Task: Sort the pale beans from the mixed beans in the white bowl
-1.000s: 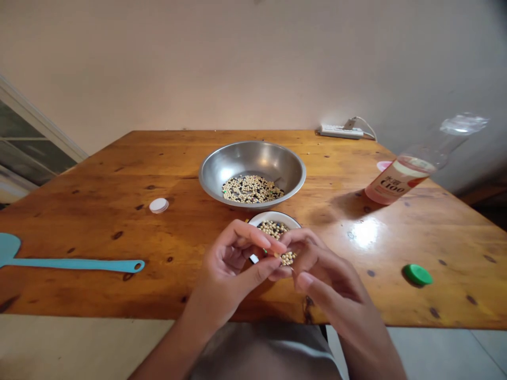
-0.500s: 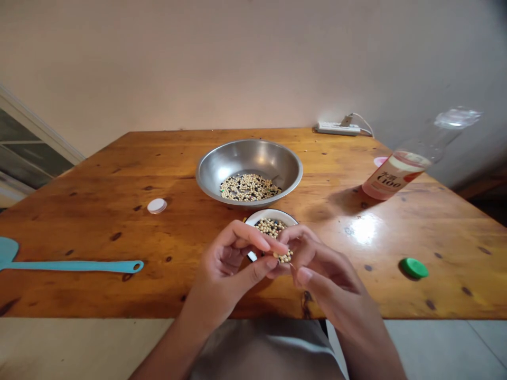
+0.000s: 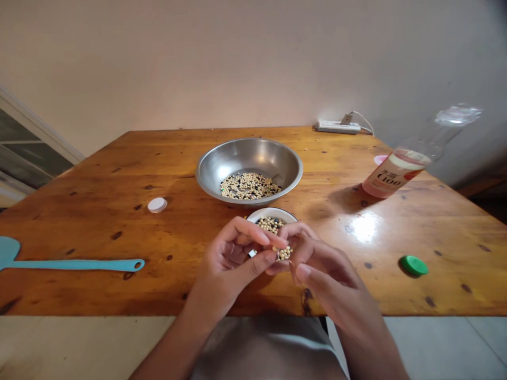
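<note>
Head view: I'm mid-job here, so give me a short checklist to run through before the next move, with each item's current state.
1. Left hand and right hand both over the small white bowl: ok.
2. Something held between the fingertips: cannot tell.
3. Small white bowl upright, far rim showing: ok.
4. Only pale beans in the small white bowl: not ok, dark beans show among them.
5. Steel bowl apart from both hands: ok.

pale wall (image 3: 237,63) | wooden table (image 3: 87,179) | tiled floor (image 3: 443,343) | window frame (image 3: 27,142) far left
</note>
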A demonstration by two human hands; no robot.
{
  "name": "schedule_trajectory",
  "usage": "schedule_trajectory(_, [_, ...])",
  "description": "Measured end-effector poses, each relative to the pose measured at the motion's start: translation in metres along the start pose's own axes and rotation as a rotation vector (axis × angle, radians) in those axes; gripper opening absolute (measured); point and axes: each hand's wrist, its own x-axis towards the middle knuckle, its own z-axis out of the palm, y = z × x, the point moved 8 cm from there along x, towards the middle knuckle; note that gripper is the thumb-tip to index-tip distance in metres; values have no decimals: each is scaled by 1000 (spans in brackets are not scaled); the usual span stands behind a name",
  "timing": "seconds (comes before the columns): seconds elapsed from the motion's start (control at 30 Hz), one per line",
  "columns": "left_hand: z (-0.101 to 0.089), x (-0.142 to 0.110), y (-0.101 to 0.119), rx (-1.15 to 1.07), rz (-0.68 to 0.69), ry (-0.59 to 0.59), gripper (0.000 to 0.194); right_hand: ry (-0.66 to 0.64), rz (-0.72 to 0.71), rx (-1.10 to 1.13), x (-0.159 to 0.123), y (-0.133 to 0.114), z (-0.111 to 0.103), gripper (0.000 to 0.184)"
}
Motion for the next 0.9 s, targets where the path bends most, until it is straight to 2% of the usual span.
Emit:
schedule_trajectory(0.33, [0, 0, -4, -62, -55, -4, 19, 20, 13, 30, -1, 2, 0, 22])
schedule_trajectory(0.53, [2, 2, -7, -25, -56, 5, 15, 46, 10, -48, 2, 2, -3, 22])
schedule_trajectory(0.6, [1, 2, -5, 83, -27, 34, 13, 76, -10, -128, 3, 0, -7, 23])
schedule_trajectory(0.7, [-3, 1, 6, 355, 64, 102, 12, 116, -48, -272, 5, -4, -12, 20])
schedule_trajectory(0.8, [1, 1, 18, 614, 179, 73, 15, 151, -75, -331, 7, -8, -17, 17])
schedule_trajectory(0.9, [6, 1, 30, 791, 308, 31, 17, 184, -52, -280, 9, -5, -22, 14])
